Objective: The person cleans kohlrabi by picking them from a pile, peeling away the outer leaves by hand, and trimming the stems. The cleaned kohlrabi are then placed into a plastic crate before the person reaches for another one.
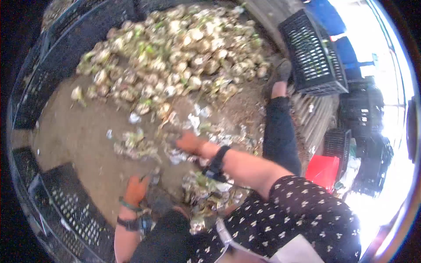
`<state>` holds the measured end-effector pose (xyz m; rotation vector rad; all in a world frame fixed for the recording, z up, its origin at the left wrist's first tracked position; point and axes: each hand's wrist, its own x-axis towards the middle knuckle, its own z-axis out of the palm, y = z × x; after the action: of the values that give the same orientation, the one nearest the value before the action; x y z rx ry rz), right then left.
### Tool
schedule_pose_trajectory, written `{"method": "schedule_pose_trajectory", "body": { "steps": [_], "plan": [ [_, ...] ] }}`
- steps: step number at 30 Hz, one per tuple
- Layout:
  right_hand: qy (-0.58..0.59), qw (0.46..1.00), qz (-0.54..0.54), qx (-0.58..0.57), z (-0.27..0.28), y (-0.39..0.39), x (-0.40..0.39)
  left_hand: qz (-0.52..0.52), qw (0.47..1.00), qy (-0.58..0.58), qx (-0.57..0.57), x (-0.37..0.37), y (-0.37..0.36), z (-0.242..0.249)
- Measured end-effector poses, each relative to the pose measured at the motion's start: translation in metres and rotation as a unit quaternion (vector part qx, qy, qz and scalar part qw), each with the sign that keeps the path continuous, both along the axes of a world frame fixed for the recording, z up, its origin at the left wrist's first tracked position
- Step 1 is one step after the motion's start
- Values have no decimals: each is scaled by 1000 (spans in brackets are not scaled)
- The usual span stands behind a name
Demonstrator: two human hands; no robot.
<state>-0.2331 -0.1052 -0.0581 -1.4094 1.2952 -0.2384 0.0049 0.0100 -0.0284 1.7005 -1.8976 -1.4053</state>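
My left hand [137, 189] is low over the bare ground, blurred, with its fingers curled near a small dark thing that I cannot make out. My right hand [189, 142] reaches forward among loose papery skins [177, 155], and its fingertips are smeared by motion. Just beyond it lies a large heap of pale bulbs [193, 57], which look like garlic, some with green bits. Between the two hands is a small pile of dry leaves and peelings [136, 147]. Another pile of peelings [208, 190] lies close to my body.
Black perforated crates stand at the lower left [74, 210], upper right [309, 52] and right [337, 147]. Dark crate walls [57, 65] edge the upper left. My outstretched leg [280, 131] lies right of the heap. A red container [322, 172] stands at the right.
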Motion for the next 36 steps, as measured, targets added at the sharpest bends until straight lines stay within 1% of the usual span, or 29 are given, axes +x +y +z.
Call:
{"method": "schedule_pose_trajectory", "body": {
  "steps": [2,3,4,5,6,7,8,9,10,11,12,13,14,17,18,19,20,22,23,25,27,29,30,31,32,33,34,35,36],
  "plan": [
    [-73,984,155,-48,37,-6,-22,105,989,64,85,-18,-12,17],
    [-133,990,18,38,56,-6,-22,97,992,78,-7,-22,-15,21],
    [-206,976,-29,62,41,-4,-27,102,992,73,-3,-25,-19,21],
    [-165,979,-93,69,70,0,-20,113,990,85,2,-29,-23,30],
    [-184,974,-107,82,99,0,-18,119,988,103,0,-35,-33,39],
    [-229,965,-115,58,68,5,-25,113,986,125,-20,-38,-40,47],
    [-270,956,-103,52,78,8,-24,103,983,149,-40,-42,-44,57],
    [-157,984,-33,-77,86,8,-27,110,983,143,-36,-46,-49,69],
    [-39,977,39,-206,93,10,-28,112,977,181,-3,-51,-53,80],
    [-43,978,44,-201,104,12,-25,113,969,219,29,-54,-55,85],
    [2,953,82,-290,115,12,-22,118,969,216,32,-56,-57,83],
    [45,918,120,-375,120,15,-19,109,970,212,44,-56,-57,80],
    [42,919,123,-373,119,16,-17,98,971,211,54,-58,-58,75],
    [88,912,153,-369,116,20,-11,136,963,226,51,-65,-58,57],
    [87,913,154,-368,114,20,-10,156,958,236,42,-67,-58,56],
    [88,907,162,-377,112,20,-8,150,972,181,26,-66,-58,57],
    [89,902,170,-386,111,20,-6,151,971,181,26,-66,-59,61],
    [104,897,182,-388,113,22,-5,199,956,206,57,-69,-58,66],
    [119,892,193,-392,115,23,-4,200,956,206,59,-69,-58,64],
    [122,885,189,-407,117,26,0,198,969,148,33,-69,-59,60],
    [126,877,184,-425,120,26,0,192,967,161,36,-68,-58,65],
    [29,942,129,-307,121,21,-2,188,966,175,38,-66,-58,67],
    [30,943,128,-306,118,20,-5,189,960,200,51,-65,-58,66],
    [-88,988,67,-106,112,18,-9,189,954,225,63,-64,-58,65],
    [-202,974,2,101,107,16,-11,188,954,225,63,-63,-57,63],
    [-194,979,31,55,105,15,-13,180,951,245,49,-62,-55,60],
    [-194,979,32,55,105,15,-15,172,948,264,36,-61,-55,58],
    [-105,987,88,-82,108,16,-15,172,948,264,35,-60,-57,59],
    [-13,966,142,-217,110,17,-15,145,962,228,40,-59,-58,62]
  ]
}}
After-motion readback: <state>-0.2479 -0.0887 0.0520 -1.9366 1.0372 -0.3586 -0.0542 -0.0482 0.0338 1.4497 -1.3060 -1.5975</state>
